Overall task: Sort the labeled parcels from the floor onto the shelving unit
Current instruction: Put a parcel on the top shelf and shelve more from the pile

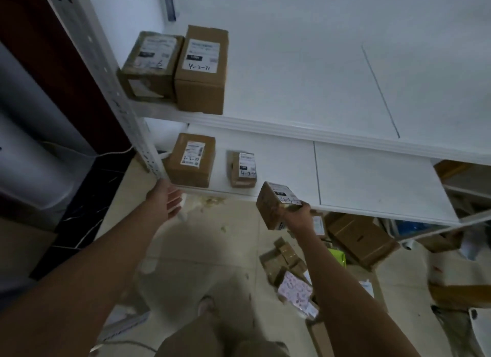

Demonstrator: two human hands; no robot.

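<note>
1. Post point(132, 122): white shelving upright, far left.
2. Left hand point(166, 201): released, fingers straight, holding nothing; it is just under the post's foot and by the corner of the lower shelf point(358, 176). Contact cannot be told.
3. Top shelf point(292, 90): two labelled boxes side by side at its left end, the taped box point(150, 64) and the tall box point(203, 69).
4. Lower shelf: two labelled boxes, the left box point(191, 160) and the small box point(242, 169), set apart.
5. Parcel point(276, 205): brown, tilted, label up, at the lower shelf's front edge, right of the small box, up and left of the gripping hand.
6. Right hand point(299, 217): grasping the parcel's lower right corner.
7. Floor pile point(289, 261): several parcels on the tiles below the right hand.
</note>
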